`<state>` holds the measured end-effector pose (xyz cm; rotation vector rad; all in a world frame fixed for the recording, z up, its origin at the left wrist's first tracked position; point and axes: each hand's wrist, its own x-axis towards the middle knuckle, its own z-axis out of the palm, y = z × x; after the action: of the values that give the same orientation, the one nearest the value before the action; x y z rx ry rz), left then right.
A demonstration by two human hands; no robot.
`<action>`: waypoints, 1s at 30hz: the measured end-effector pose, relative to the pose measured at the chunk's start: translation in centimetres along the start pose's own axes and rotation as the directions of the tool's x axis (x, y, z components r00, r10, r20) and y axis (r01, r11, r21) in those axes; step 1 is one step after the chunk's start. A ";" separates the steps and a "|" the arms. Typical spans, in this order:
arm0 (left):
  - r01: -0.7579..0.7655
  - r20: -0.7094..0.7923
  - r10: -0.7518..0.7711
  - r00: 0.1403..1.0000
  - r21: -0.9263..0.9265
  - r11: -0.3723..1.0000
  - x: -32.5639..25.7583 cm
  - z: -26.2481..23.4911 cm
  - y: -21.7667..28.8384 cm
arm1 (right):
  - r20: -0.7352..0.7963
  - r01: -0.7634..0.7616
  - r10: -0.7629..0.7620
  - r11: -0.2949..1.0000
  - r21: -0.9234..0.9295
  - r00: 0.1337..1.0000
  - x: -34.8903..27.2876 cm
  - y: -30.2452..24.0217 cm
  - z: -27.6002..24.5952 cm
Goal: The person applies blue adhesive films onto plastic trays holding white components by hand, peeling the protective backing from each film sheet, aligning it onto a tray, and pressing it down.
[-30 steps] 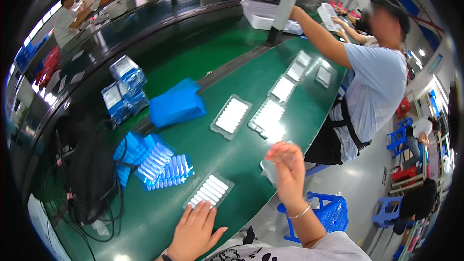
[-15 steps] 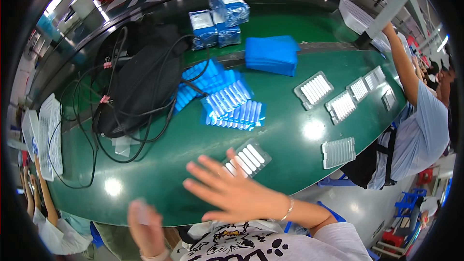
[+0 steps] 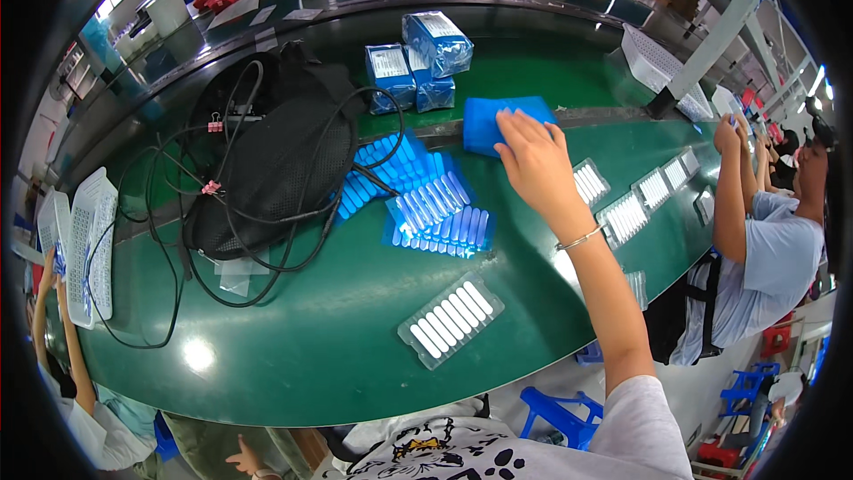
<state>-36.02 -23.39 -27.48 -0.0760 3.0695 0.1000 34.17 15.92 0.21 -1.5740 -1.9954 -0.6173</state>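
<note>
Head view, right hand (image 3: 533, 160) seemingly touching blue stack (image 3: 498, 120), wrapped boxes (image 3: 418, 62) behind

Bright overhead light is flooding the scene; glare spots are showing on the glossy green belt (image 3: 293, 364). Fisheye distortion is bending straight edges toward the black rim. The right hand (image 3: 533, 164) is appearing slightly motion-blurred; the centre is staying sharp.

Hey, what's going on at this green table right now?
A person's right hand reaches across the green table and rests on a blue stack. The left hand is out of view. Blue trays are fanned out beside a black bag with cables, and a clear tray lies nearer. Another person works at the table's right end.
</note>
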 end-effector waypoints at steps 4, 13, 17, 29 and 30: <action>0.058 -0.285 -0.118 0.951 -0.213 0.975 2.2 -4.2 2.5 | -0.070 0.026 -0.022 0.997 0.066 0.997 -0.2 0.5 1.2; -0.750 -0.654 0.472 0.592 -0.661 0.024 -21.8 -24.7 19.1 | 0.375 -0.384 0.531 -0.099 0.918 0.760 0.2 -5.3 -7.2; -0.172 -0.259 0.931 0.257 -0.960 -0.220 -34.6 -26.1 24.8 | 0.595 -0.452 0.232 -0.460 0.764 0.770 -2.9 -10.8 -9.8; 0.303 0.081 0.856 -0.510 -0.915 0.267 -44.8 -25.2 26.1 | 0.362 -0.454 0.366 0.207 0.866 0.857 -8.0 -14.5 -9.3; 0.250 0.151 0.854 -0.498 -0.918 0.308 -44.5 -25.0 26.0 | 0.387 -0.485 0.389 0.195 0.852 0.836 -8.2 -14.2 -9.3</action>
<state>5.29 2.98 2.19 1.0060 0.6757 0.9243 22.93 0.80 1.51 -1.2214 -1.2815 0.8013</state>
